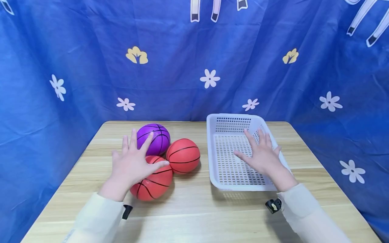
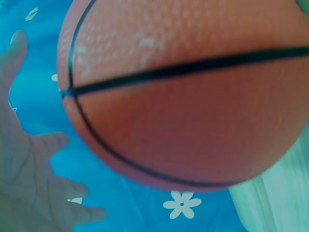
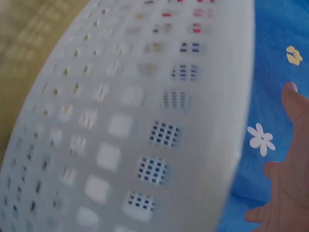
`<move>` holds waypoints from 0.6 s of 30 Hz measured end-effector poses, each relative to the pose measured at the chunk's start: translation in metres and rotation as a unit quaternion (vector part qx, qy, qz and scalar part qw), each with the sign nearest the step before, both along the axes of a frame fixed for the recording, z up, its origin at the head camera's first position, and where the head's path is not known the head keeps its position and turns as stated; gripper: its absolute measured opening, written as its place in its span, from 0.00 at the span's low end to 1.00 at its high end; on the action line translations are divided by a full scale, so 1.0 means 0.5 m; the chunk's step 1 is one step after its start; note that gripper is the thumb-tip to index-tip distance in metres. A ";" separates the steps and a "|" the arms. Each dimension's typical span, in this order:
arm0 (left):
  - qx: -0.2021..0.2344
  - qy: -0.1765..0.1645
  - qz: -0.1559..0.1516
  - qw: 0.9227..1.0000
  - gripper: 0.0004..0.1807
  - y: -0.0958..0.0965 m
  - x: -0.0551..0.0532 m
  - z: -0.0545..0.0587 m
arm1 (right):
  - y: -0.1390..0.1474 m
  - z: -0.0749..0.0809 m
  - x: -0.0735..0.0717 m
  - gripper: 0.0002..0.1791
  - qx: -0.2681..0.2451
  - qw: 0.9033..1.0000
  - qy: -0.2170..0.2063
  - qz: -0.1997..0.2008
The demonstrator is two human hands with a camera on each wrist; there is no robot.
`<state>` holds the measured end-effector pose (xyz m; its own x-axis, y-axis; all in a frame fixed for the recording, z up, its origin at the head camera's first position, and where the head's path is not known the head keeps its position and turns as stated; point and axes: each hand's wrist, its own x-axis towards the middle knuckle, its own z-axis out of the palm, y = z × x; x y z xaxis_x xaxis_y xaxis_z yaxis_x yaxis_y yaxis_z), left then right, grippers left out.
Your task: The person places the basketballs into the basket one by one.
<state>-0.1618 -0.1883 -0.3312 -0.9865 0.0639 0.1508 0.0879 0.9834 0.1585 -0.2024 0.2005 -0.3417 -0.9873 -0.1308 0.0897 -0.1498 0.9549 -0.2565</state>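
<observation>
My left hand [image 1: 132, 165] is spread above the nearest orange-red toy basketball [image 1: 155, 184], its fingers straight. In the left wrist view that ball [image 2: 193, 125] fills much of the picture, with a gap between it and the palm [image 2: 24, 174]. A second orange-red basketball [image 1: 183, 157] and a purple basketball [image 1: 156, 138] sit close beside it. Over the white perforated plastic basket [image 1: 214, 165] my right hand [image 1: 262, 157] reaches with spread fingers, holding nothing. The right wrist view shows the basket's side wall [image 3: 193, 145] close up, with the right hand [image 3: 289, 179] beyond its rim.
The balls and basket stand on a light wood-grain table [image 1: 188, 216]. A blue curtain [image 1: 170, 87] with white flowers and yellow shapes hangs around its back and sides. Each wrist wears a black strap [image 1: 273, 205].
</observation>
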 end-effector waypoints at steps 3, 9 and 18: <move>0.004 0.005 -0.003 1.000 0.61 -0.008 0.001 0.006 | 0.013 0.010 -0.002 0.53 -0.002 1.000 0.000 -0.005; -0.002 0.009 -0.010 1.000 0.62 -0.023 0.007 0.017 | 0.044 0.017 -0.008 0.52 -0.004 1.000 0.003 -0.010; 0.004 0.002 -0.016 1.000 0.61 -0.049 0.026 0.016 | 0.092 0.013 -0.020 0.54 -0.011 0.999 -0.013 -0.028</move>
<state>-0.1487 -0.2127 -0.3233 -0.9834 0.0932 0.1558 0.1191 0.9788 0.1664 -0.2123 0.2463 -0.3350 -0.9951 -0.0733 0.0667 -0.0892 0.9558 -0.2803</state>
